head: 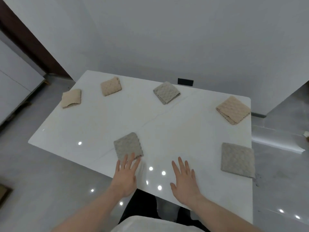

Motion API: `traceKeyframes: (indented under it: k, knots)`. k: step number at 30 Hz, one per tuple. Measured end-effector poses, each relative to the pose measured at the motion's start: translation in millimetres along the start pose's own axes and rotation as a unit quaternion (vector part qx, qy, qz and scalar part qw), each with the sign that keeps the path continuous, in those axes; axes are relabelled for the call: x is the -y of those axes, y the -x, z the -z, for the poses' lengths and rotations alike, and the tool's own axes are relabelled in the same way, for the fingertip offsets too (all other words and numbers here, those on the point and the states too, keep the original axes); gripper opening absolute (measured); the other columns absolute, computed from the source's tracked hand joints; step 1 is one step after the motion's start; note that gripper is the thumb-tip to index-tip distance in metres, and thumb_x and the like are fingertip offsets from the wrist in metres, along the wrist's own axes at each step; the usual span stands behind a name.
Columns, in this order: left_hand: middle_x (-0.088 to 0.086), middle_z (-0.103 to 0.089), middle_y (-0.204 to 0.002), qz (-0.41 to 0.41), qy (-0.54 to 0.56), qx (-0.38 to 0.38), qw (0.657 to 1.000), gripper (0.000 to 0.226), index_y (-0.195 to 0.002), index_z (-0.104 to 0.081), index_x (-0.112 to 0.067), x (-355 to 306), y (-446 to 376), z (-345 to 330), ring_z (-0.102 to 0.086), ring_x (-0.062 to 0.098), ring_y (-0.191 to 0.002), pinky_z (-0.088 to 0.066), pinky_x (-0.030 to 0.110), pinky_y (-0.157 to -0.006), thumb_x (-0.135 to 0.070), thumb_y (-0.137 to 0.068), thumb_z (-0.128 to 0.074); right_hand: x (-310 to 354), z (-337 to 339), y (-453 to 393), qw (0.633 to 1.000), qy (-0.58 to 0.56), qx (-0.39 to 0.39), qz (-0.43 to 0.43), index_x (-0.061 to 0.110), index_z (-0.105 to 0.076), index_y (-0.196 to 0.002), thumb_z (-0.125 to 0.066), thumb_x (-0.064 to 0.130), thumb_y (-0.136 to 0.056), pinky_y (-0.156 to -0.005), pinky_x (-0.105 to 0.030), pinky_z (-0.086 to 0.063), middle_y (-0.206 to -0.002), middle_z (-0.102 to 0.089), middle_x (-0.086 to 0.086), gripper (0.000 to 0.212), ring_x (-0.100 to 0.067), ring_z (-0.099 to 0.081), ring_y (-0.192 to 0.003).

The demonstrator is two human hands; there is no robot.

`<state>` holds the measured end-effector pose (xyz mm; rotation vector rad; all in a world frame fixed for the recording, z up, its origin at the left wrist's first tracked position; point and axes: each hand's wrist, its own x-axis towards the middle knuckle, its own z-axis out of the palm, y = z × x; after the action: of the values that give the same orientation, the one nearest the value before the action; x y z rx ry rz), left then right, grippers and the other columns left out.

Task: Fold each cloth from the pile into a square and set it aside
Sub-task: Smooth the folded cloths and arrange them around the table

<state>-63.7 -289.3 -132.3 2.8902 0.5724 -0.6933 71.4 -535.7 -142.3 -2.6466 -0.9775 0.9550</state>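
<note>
White table (pixel 167 131) — spread left hand (pixel 125 174) hides grey cloth's (pixel 127 145) edge; right hand (pixel 184 180) spread.

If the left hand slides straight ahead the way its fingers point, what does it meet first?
The left hand meets the grey folded textured cloth at once; its fingertips already overlap that cloth's near edge, though actual contact is unclear.
</note>
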Motion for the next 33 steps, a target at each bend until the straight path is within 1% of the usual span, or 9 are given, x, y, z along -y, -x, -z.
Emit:
traceKeyframes:
  k: [2,8,11,13,16,21,24,27,33]
  knots:
    - [0.003,0.029,-0.166,0.005,0.000,0.001,1.000,0.086,-0.163,0.009,-0.029,12,-2,11,0.023,0.032,-0.154,0.015,0.050,-0.122,-0.017,-0.093,-0.040,16,-5,-2,1.000,-0.007,-0.010,0.004,0.028,0.016,-0.160,-0.042,0.040,-0.102,-0.126,-0.052,0.000,-0.163,0.035,0.000,0.083,-0.030,0.023,-0.154]
    - [0.006,0.011,-0.170,-0.042,-0.029,0.018,0.999,0.088,-0.163,-0.014,-0.025,72,-48,27,0.003,0.040,-0.157,0.003,0.057,-0.123,-0.016,-0.082,-0.045,63,-11,-34,0.999,-0.024,-0.022,-0.016,0.031,0.017,-0.160,-0.041,0.041,-0.103,-0.127,-0.051,-0.001,-0.162,0.036,0.004,0.082,-0.028,0.023,-0.154]
    - [0.002,0.024,-0.168,-0.094,-0.044,0.048,0.993,0.085,-0.163,0.002,-0.029,98,-79,39,0.016,0.037,-0.156,0.009,0.055,-0.123,-0.038,-0.088,-0.037,88,-19,-60,0.997,-0.045,-0.037,-0.057,0.031,0.017,-0.160,-0.041,0.042,-0.103,-0.126,-0.050,0.000,-0.163,0.036,0.004,0.081,-0.028,0.023,-0.154]
    - [0.002,0.028,-0.167,-0.134,-0.054,0.074,0.987,0.094,-0.163,0.010,-0.029,119,-97,48,0.022,0.036,-0.154,0.011,0.055,-0.123,-0.059,-0.077,-0.015,113,-26,-78,0.994,-0.059,-0.039,-0.086,0.031,0.016,-0.160,-0.040,0.044,-0.103,-0.126,-0.050,-0.002,-0.163,0.035,0.004,0.081,-0.029,0.022,-0.154]
    - [0.003,0.036,-0.164,-0.189,-0.060,0.082,0.977,0.105,-0.159,0.023,-0.030,153,-124,48,0.028,0.035,-0.152,0.014,0.057,-0.122,-0.061,-0.062,-0.002,147,-40,-102,0.991,-0.046,-0.052,-0.116,0.030,0.018,-0.160,-0.038,0.049,-0.102,-0.126,-0.051,0.000,-0.162,0.036,0.002,0.082,-0.030,0.025,-0.153]
    - [0.004,0.039,-0.162,-0.249,-0.114,0.075,0.959,0.095,-0.155,0.033,-0.028,193,-152,42,0.029,0.038,-0.151,0.009,0.064,-0.122,-0.035,-0.092,-0.038,201,-58,-119,0.985,-0.039,-0.027,-0.167,0.024,0.017,-0.160,-0.042,0.051,-0.100,-0.125,-0.059,-0.002,-0.163,0.033,-0.003,0.089,-0.035,0.023,-0.153]
    - [0.006,0.033,-0.165,-0.275,-0.133,0.073,0.949,0.094,-0.157,0.029,-0.026,197,-160,41,0.024,0.038,-0.153,0.005,0.065,-0.122,-0.032,-0.096,-0.043,222,-67,-125,0.979,-0.036,-0.043,-0.194,0.016,-0.012,-0.161,-0.067,0.053,-0.083,-0.114,-0.065,-0.034,-0.170,-0.002,-0.011,0.103,-0.041,-0.010,-0.154]
    - [0.005,0.025,-0.168,-0.285,-0.149,0.086,0.943,0.092,-0.157,0.028,-0.025,197,-168,34,0.017,0.037,-0.156,0.004,0.063,-0.123,-0.032,-0.099,-0.043,233,-71,-139,0.978,-0.031,-0.070,-0.192,0.012,-0.033,-0.154,-0.082,0.052,-0.068,-0.102,-0.063,-0.047,-0.164,-0.029,-0.017,0.107,-0.043,-0.033,-0.146]
    - [0.005,0.012,-0.171,-0.308,-0.187,0.101,0.927,0.089,-0.158,0.026,-0.024,203,-181,26,0.008,0.036,-0.157,0.000,0.059,-0.125,-0.039,-0.103,-0.043,246,-91,-152,0.976,-0.017,-0.082,-0.202,0.010,-0.027,-0.159,-0.069,0.052,-0.083,-0.107,-0.063,-0.043,-0.168,-0.014,-0.018,0.097,-0.044,-0.027,-0.150]
